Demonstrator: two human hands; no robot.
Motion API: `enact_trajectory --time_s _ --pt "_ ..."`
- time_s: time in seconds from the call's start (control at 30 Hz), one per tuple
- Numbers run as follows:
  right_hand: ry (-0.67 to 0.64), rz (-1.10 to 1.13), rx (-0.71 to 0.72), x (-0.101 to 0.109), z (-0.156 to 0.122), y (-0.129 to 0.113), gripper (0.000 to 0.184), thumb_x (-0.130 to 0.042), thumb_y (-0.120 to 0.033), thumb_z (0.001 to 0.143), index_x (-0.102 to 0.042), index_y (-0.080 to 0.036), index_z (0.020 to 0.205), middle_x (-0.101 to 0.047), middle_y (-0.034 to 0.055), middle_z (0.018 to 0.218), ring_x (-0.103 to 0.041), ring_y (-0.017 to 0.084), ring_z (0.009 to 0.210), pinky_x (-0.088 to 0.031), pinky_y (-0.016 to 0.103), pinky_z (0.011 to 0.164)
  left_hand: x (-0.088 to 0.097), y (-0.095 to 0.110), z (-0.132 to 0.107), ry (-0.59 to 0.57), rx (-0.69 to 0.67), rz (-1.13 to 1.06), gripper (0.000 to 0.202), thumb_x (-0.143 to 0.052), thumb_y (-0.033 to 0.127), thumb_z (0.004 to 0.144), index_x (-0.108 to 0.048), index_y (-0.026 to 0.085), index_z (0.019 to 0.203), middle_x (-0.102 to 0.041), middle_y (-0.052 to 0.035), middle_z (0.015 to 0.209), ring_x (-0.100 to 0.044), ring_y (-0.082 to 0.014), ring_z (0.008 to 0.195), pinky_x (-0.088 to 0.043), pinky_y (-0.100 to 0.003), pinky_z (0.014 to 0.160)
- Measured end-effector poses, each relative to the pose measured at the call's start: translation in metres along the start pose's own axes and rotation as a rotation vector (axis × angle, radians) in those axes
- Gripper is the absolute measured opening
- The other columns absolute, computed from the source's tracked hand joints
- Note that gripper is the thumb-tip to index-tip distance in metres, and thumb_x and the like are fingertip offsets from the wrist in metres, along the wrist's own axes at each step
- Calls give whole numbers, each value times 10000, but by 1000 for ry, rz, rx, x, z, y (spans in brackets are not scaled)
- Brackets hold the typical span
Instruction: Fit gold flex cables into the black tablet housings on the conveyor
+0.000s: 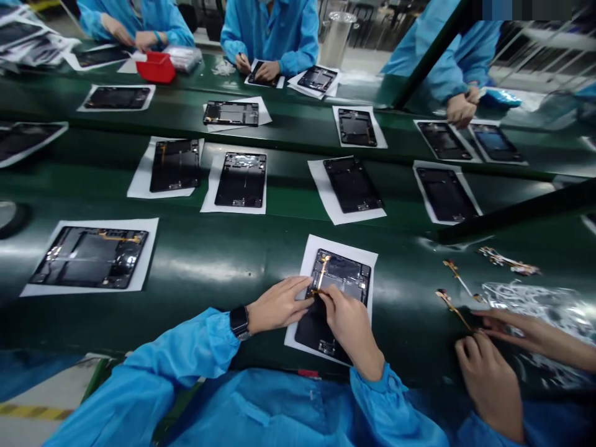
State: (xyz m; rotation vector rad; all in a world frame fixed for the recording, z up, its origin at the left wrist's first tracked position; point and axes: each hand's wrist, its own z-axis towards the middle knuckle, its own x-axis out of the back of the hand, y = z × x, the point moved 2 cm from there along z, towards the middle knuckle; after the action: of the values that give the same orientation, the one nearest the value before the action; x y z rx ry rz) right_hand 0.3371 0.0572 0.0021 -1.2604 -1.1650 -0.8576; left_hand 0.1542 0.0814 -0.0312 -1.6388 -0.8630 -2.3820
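Note:
In front of me a black tablet housing with its inner side up lies on a white paper sheet. An orange flex cable runs along its upper left part. My right hand pinches the lower end of this flex cable between thumb and finger. My left hand, below a dark wristwatch, rests at the housing's left edge. Its fingers are close together beside the cable end, and whether they grip anything is hidden.
A co-worker's hands handle a flex cable at right, near loose flex cables and a heap of white strips. More housings on paper, such as one at left, lie on the green belts. A dark post slants across the right.

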Motion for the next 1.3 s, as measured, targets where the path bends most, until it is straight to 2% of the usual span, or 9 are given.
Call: enact_trajectory --time_s 0.5,0.6,0.7,0.87,1.0,1.07,1.13,1.23,1.3 --pt "26 -34 105 -11 5 -17 192 -402 -201 988 -585 -172 939 -686 40 748 -639 177 599 -297 276 514 -7 0 -1 -26 23 -23 339 -561 285 926 -597 135 1229 -402 -199 1449 -368 -317 1379 -382 -471 1117" --pt "22 -54 94 -11 6 -18 194 -401 -191 984 -589 -171 940 -687 45 740 -645 186 604 -298 278 518 0 1 -1 -42 21 -46 358 -565 317 927 -601 130 1231 -398 -203 1450 -360 -324 1380 -369 -475 1122" --pt "-4 -70 86 -9 8 -18 176 -412 -183 976 -587 -176 950 -694 50 744 -657 190 624 -286 278 510 17 -5 4 -75 14 -123 316 -560 328 935 -626 167 1198 -462 -151 1412 -433 -283 1327 -402 -424 1095" --pt "-37 -140 27 -2 14 -29 143 -446 -102 927 -572 -170 933 -691 66 707 -677 201 618 -298 266 493 41 -42 49 -16 157 -108 221 -472 238 976 -642 183 1106 -621 -69 1194 -545 -196 1150 -443 -324 1011" --pt "-60 -165 24 4 21 -43 209 -473 -3 851 -591 -138 958 -702 103 740 -701 224 663 -379 248 513 29 -69 111 -112 263 52 294 -605 314 909 -606 131 1138 -613 -113 1141 -548 -245 1097 -441 -363 972" --pt "-28 -83 12 6 21 -38 184 -485 -34 860 -613 -143 936 -702 96 721 -702 230 654 -418 253 526 19 -75 134 -166 268 89 292 -683 333 851 -633 125 1049 -621 -121 1075 -570 -263 1040 -461 -365 909" --pt "68 139 -3 8 17 -21 150 -488 -118 900 -629 -167 911 -709 76 730 -706 226 676 -474 268 575 13 -78 148 -197 262 101 219 -716 314 820 -653 139 936 -632 -105 1001 -590 -255 985 -471 -342 853" --pt "270 672 -53 10 4 23 172 -487 -287 940 -632 -194 940 -734 74 860 -715 214 807 -545 302 718 12 -81 153 -231 252 107 131 -689 285 836 -645 166 803 -640 -73 942 -603 -224 954 -467 -301 828" --pt "362 965 -151 8 -7 57 237 -533 -402 910 -622 -187 955 -738 100 909 -715 231 841 -570 344 760 14 -83 152 -240 258 117 92 -644 255 863 -633 168 835 -650 -68 920 -615 -215 929 -467 -297 821"
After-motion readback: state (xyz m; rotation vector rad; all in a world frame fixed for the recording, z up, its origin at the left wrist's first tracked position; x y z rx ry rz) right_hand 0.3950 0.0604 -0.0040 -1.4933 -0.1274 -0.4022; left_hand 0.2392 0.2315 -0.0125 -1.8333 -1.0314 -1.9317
